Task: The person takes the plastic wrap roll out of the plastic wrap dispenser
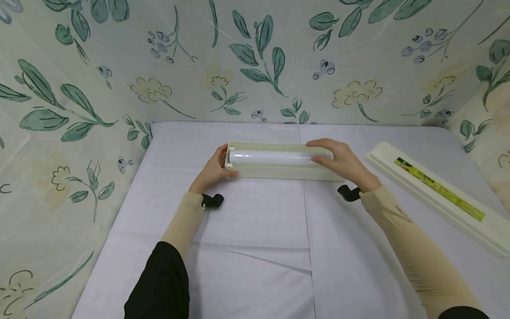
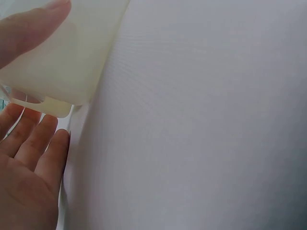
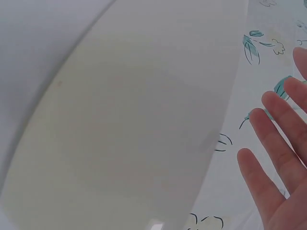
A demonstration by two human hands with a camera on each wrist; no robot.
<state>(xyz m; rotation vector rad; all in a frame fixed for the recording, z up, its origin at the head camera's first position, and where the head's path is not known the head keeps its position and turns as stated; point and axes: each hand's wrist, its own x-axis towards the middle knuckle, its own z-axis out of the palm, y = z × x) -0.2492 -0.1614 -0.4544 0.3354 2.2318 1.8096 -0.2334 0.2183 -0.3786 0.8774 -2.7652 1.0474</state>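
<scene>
Roll (image 1: 271, 157) lies left-to-right in box (image 1: 279, 173); right hand (image 1: 342, 160), spread wide, at its right end; left hand (image 1: 215, 167) grips box.

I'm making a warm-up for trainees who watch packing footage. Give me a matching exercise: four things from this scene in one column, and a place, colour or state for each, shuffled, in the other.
Things:
1. Shiny roll
2. Lid
3. Label
4. Left hand

Places, colours, states:
A. Yellow
B. At the left end of the box
C. On the white cloth, apart from the box
D. Lying inside the box

Right pairs: 1-D, 2-C, 3-A, 4-B
</scene>
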